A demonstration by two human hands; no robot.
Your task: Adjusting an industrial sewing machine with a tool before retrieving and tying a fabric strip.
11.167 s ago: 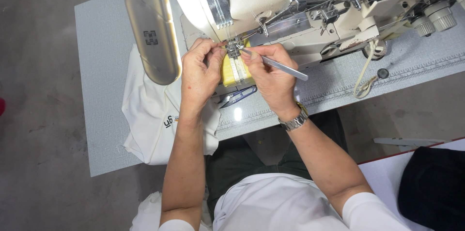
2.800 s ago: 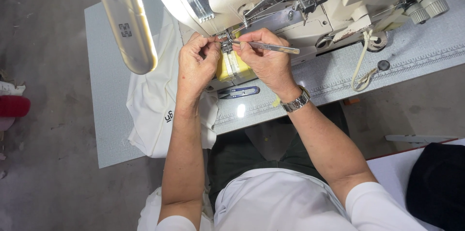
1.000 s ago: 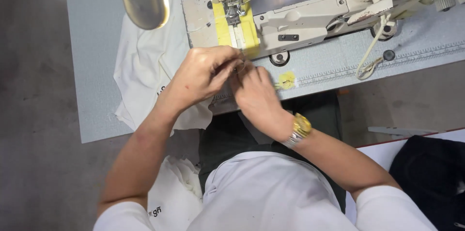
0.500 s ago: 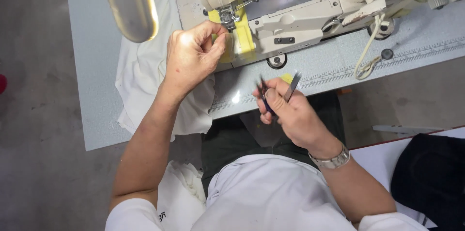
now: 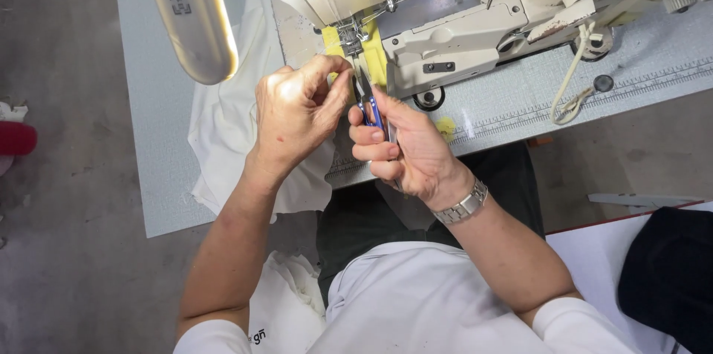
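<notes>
The sewing machine [image 5: 475, 20] walls off twelve o'clock above the hands. At ten o'clock a lamp [image 5: 189, 16] overhangs the white cloth [image 5: 226, 124]. Bare table [image 5: 639, 72] lies open toward two o'clock, past a cord [image 5: 568, 94].

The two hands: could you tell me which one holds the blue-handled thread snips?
The right hand, the one wearing the metal wristwatch; the left hand only pinches.

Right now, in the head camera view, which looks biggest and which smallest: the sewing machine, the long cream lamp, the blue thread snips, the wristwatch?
1. sewing machine
2. cream lamp, though it sits nearer the camera, which enlarges it
3. and 4. blue thread snips and wristwatch: too alike to rank, since the right hand hides much of the snips.
</notes>
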